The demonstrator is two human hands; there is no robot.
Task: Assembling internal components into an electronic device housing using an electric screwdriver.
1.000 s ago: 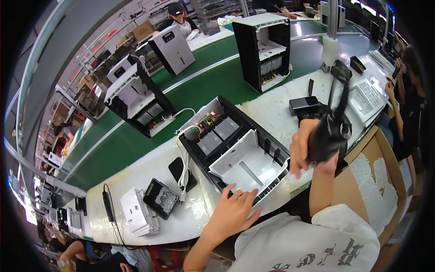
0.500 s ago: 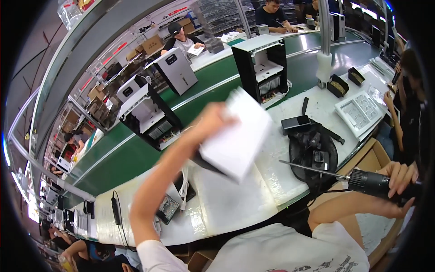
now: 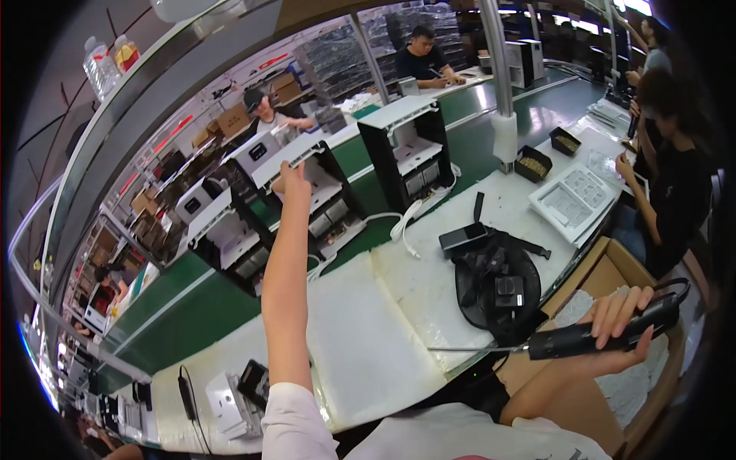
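An open-fronted housing [image 3: 323, 193] is stood upright on the green conveyor [image 3: 176, 318], between similar units [image 3: 412, 157]; the left hand [image 3: 291, 179] is placed at its upper edge, finger closure undeterminable; a black screwdriver [image 3: 563, 343] is gripped by the right hand [image 3: 618, 320], fingers wrapped.

White shirt [image 3: 429, 433] with loose short sleeves, left hand [image 3: 292, 181] and right hand [image 3: 612, 314] bare

On the white-topped bench [image 3: 349, 322], left to right, lie a slim black corded tool [image 3: 185, 392], flat white stacked panels [image 3: 228, 406], a small black bin [image 3: 254, 381], a black strapped fabric bundle [image 3: 477, 285] and a white moulded plastic tray [image 3: 571, 203]. Behind, black-and-white open-fronted cabinets [image 3: 414, 151] stand on the green conveyor belt [image 3: 180, 303]; a brown cardboard box [image 3: 615, 264] sits at the bench's near right edge.
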